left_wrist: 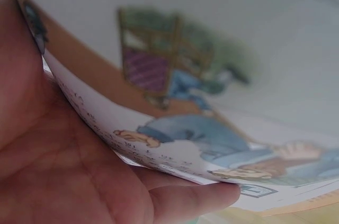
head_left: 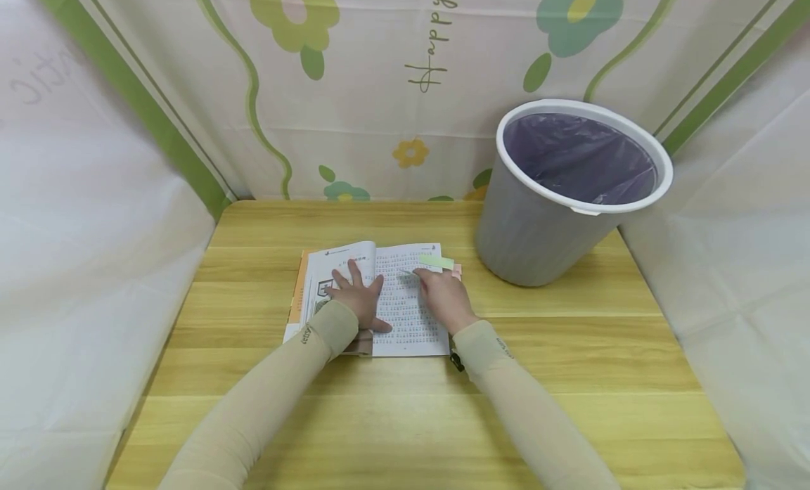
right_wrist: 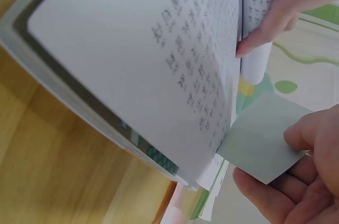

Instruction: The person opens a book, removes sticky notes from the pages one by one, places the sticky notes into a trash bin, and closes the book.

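Note:
An open book (head_left: pixel 411 335) with printed text lies on the table. My left hand (head_left: pixel 362 301), fingers spread, presses on it near the spine, mostly over the left page. In the left wrist view, an illustrated page (left_wrist: pixel 254 65) curves up close to the palm. Over the right page, my right hand (head_left: pixel 445 299) pinches a pale green sticky note (right_wrist: pixel 259 136) between thumb and fingers; one edge of it meets the page. Another light green sticky note (head_left: pixel 436 262) juts from the book's upper right edge, with a pink tab (head_left: pixel 457 271) beside it.
A grey trash bin (head_left: pixel 531 230) with a purple liner stands at the table's back right. The wooden table (head_left: pixel 380 434) reaches the floral curtain (head_left: pixel 373 110) behind, and pale cloth (head_left: pixel 76 279) hangs at both sides.

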{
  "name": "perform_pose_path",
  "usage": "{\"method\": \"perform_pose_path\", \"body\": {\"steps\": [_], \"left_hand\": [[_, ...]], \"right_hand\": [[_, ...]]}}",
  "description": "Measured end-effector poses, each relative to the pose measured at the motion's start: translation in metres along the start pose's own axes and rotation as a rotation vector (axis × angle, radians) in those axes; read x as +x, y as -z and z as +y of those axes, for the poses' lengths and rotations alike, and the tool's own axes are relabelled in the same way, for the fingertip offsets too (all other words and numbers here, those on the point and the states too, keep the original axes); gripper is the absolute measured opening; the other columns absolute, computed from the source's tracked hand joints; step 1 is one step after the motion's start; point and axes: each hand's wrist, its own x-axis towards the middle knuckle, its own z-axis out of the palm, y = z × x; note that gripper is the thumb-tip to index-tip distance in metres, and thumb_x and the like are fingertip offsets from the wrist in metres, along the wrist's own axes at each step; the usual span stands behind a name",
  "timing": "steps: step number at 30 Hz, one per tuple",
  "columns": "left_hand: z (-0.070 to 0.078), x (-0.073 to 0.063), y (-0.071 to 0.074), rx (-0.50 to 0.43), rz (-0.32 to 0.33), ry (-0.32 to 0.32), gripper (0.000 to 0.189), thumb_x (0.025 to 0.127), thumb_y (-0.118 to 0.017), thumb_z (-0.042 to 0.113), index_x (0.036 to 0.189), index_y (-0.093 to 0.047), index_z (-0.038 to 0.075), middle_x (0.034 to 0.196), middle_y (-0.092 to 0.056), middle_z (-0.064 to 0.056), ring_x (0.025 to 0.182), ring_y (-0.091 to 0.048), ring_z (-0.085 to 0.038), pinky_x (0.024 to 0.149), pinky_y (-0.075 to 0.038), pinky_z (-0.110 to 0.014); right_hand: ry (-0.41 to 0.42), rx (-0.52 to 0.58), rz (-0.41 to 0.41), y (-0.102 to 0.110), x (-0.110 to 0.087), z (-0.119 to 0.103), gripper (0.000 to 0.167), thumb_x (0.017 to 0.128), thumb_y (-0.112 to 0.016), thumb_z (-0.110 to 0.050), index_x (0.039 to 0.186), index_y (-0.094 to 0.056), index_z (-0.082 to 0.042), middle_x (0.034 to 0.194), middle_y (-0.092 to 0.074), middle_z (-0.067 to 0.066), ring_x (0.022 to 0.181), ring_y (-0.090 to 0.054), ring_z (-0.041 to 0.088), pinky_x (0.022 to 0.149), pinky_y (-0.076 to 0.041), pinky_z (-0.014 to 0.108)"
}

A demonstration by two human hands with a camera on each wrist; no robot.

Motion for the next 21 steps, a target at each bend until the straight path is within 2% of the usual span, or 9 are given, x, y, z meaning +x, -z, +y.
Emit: {"method": "perform_pose_path", "body": {"steps": [3,11,18,21], "left_hand": [[0.0,0.002,-0.001,-0.001,-0.004,0.004,0.117,0.07,-0.068,0.079,0.161,-0.014,0.027,0.155,0.009,-0.04,0.134,-0.012,-0.068,0.1,-0.033,-0.072],[-0.001,0.013,-0.009,0.007,-0.023,0.013,0.121,0.068,-0.067,0.081,0.161,-0.011,0.028,0.154,0.012,-0.04,0.133,-0.009,-0.07,0.1,-0.032,-0.073],[0.0,0.009,-0.006,0.002,-0.02,0.015,0.121,0.066,-0.067,0.081,0.161,-0.012,0.028,0.154,0.012,-0.04,0.133,-0.009,-0.07,0.099,-0.033,-0.073],[0.0,0.006,-0.004,0.003,-0.019,0.014,0.119,0.068,-0.067,0.08,0.161,-0.013,0.028,0.155,0.01,-0.04,0.133,-0.011,-0.069,0.1,-0.033,-0.072]], "right_hand": [[-0.007,0.013,0.002,0.002,-0.001,0.001,0.028,0.097,-0.06,-0.009,0.123,-0.071,-0.01,0.11,-0.073,0.011,0.074,-0.068,0.024,0.066,-0.057,0.038],[0.016,0.024,0.059,0.005,-0.001,0.005,0.026,0.097,-0.062,-0.008,0.12,-0.072,-0.008,0.115,-0.072,0.011,0.088,-0.071,0.028,0.072,-0.058,0.038],[-0.01,0.056,0.058,0.014,0.0,0.001,0.026,0.098,-0.061,-0.008,0.122,-0.071,-0.009,0.113,-0.072,0.012,0.074,-0.066,0.019,0.065,-0.055,0.032],[-0.011,0.061,0.067,0.019,0.0,-0.001,0.026,0.098,-0.061,-0.008,0.122,-0.071,-0.008,0.111,-0.072,0.013,0.078,-0.068,0.02,0.067,-0.057,0.032]]}}
